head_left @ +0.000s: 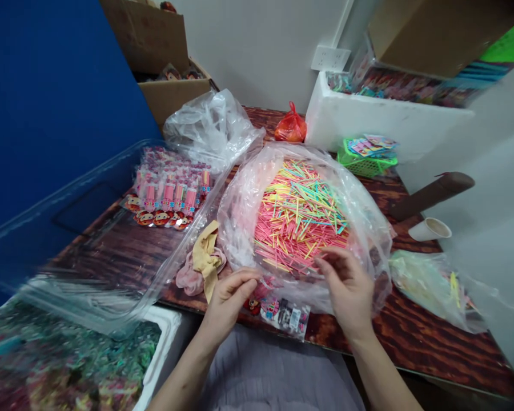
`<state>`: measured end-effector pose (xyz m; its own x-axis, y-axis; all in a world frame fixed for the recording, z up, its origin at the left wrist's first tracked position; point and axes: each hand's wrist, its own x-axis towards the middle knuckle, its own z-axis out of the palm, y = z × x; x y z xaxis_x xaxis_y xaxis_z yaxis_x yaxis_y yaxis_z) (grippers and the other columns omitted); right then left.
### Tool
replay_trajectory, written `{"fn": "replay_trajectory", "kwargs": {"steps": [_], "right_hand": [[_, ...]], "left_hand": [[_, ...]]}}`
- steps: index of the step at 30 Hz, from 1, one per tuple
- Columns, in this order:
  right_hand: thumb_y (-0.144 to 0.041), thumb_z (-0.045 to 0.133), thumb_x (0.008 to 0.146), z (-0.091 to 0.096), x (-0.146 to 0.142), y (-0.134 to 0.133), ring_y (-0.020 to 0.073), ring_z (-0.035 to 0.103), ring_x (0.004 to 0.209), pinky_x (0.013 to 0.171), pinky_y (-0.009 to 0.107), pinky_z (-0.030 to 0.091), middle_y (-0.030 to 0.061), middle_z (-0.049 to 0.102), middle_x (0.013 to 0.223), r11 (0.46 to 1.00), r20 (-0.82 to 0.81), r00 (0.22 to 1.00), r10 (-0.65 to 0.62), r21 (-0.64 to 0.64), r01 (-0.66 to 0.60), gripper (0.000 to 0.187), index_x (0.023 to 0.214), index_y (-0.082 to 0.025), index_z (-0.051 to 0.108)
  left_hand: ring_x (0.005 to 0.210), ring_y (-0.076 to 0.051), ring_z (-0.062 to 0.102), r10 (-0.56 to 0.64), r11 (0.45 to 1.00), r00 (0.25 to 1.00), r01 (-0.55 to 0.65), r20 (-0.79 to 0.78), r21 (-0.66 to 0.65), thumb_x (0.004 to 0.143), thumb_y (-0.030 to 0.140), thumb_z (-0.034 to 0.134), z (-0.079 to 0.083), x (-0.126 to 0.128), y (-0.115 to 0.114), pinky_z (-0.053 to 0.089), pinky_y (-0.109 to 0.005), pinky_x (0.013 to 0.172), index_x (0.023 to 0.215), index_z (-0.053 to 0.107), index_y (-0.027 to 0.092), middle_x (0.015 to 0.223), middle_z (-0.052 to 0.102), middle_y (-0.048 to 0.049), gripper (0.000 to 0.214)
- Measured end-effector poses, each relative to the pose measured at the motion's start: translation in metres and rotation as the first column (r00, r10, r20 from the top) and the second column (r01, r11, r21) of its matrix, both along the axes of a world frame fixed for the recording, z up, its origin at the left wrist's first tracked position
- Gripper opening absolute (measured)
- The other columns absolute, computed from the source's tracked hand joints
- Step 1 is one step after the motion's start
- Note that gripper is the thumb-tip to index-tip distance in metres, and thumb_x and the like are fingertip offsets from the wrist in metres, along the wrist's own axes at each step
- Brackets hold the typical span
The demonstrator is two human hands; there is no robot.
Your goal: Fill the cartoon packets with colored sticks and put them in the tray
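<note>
A big clear plastic bag (235, 211), its mouth rolled wide, holds a heap of thin sticks (300, 217) in pink, yellow and green. At its near left rim, my left hand (229, 299) has thumb and forefinger pinched on the edge of a small clear packet (263, 288). My right hand (349, 285) reaches over the near right rim, thumb and fingertips drawn together by the sticks; anything between them is too small to make out. Below the bag, printed packets (289, 317) lie along the table edge.
Filled packets (171, 191) lie inside a clear plastic tub (163, 274) on the left. A yellow and pink cloth (205, 257) sits beside the bag. To the right are a paper cup (430, 229), a green basket (364, 162) and a smaller plastic bag (432, 285). A foam box (381, 120) stands behind.
</note>
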<state>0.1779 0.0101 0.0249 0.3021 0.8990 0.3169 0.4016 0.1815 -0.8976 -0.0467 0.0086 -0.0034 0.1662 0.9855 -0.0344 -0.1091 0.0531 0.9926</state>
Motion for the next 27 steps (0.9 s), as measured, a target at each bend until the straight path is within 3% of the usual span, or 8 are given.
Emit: {"fn": "replay_trajectory", "kwargs": {"steps": [3, 6, 11, 17, 23, 27], "right_hand": [[-0.023, 0.07, 0.083, 0.04, -0.029, -0.008, 0.0148, 0.062, 0.073, 0.063, 0.027, 0.052, 0.0003, 0.064, 0.088, 0.988, -0.248, 0.964, -0.096, 0.095, 0.123, 0.027, 0.107, -0.024, 0.059], [-0.02, 0.072, 0.082, 0.055, -0.051, -0.012, 0.0146, 0.065, 0.074, 0.065, 0.026, 0.054, 0.0002, 0.066, 0.085, 0.985, -0.241, 0.966, -0.089, 0.125, 0.122, 0.02, 0.097, -0.023, 0.06], [-0.019, 0.07, 0.083, 0.045, -0.06, -0.013, 0.0152, 0.065, 0.076, 0.07, 0.029, 0.055, 0.0004, 0.066, 0.086, 0.995, -0.185, 0.983, 0.004, 0.094, 0.014, 0.014, 0.094, -0.023, 0.061], [-0.017, 0.07, 0.083, 0.047, -0.06, -0.014, 0.0147, 0.064, 0.076, 0.07, 0.028, 0.053, 0.0001, 0.064, 0.086, 0.98, -0.19, 0.977, -0.094, 0.152, 0.124, 0.017, 0.096, -0.023, 0.06], [-0.021, 0.066, 0.086, 0.037, -0.068, -0.008, 0.015, 0.06, 0.078, 0.072, 0.029, 0.05, -0.0007, 0.061, 0.085, 0.991, -0.229, 0.967, 0.115, -0.037, -0.127, 0.011, 0.092, -0.023, 0.057], [-0.021, 0.066, 0.085, 0.035, -0.064, -0.004, 0.0151, 0.058, 0.082, 0.076, 0.028, 0.046, -0.0008, 0.059, 0.085, 0.984, -0.168, 0.974, 0.154, -0.064, -0.167, 0.011, 0.091, -0.023, 0.057]], "left_hand": [[0.093, -0.022, 0.067, 0.04, 0.997, 0.999, -0.041, -0.015, -0.065, 0.083, 0.04, 0.066, -0.002, 0.003, 0.0, 0.051, -0.031, 0.086, 0.091, 0.077, 0.018, 0.097, 0.075, -0.0078, 0.026], [0.088, -0.021, 0.067, 0.044, 0.993, 0.999, -0.047, -0.03, -0.111, 0.082, 0.041, 0.067, -0.003, 0.006, -0.001, 0.052, -0.029, 0.082, 0.091, 0.078, 0.017, 0.093, 0.076, -0.0071, 0.028], [0.085, -0.019, 0.067, 0.048, 0.988, 0.999, -0.047, -0.003, -0.147, 0.082, 0.042, 0.068, -0.003, 0.008, -0.004, 0.051, -0.027, 0.078, 0.092, 0.078, 0.019, 0.091, 0.076, -0.0056, 0.027], [0.076, -0.016, 0.064, 0.086, 0.982, 0.996, -0.081, 0.02, -0.172, 0.081, 0.042, 0.069, -0.006, 0.005, -0.006, 0.049, -0.023, 0.07, 0.09, 0.078, 0.018, 0.083, 0.075, -0.0034, 0.027], [0.074, -0.015, 0.063, 0.04, 0.975, 0.99, -0.01, 0.132, -0.221, 0.083, 0.042, 0.067, -0.001, 0.006, -0.008, 0.049, -0.024, 0.069, 0.096, 0.076, 0.016, 0.082, 0.073, -0.0042, 0.031], [0.069, -0.014, 0.061, 0.048, 0.965, 0.984, -0.002, 0.172, -0.261, 0.082, 0.042, 0.069, -0.004, 0.005, -0.008, 0.048, -0.023, 0.066, 0.093, 0.076, 0.014, 0.078, 0.072, -0.0036, 0.031]]}}
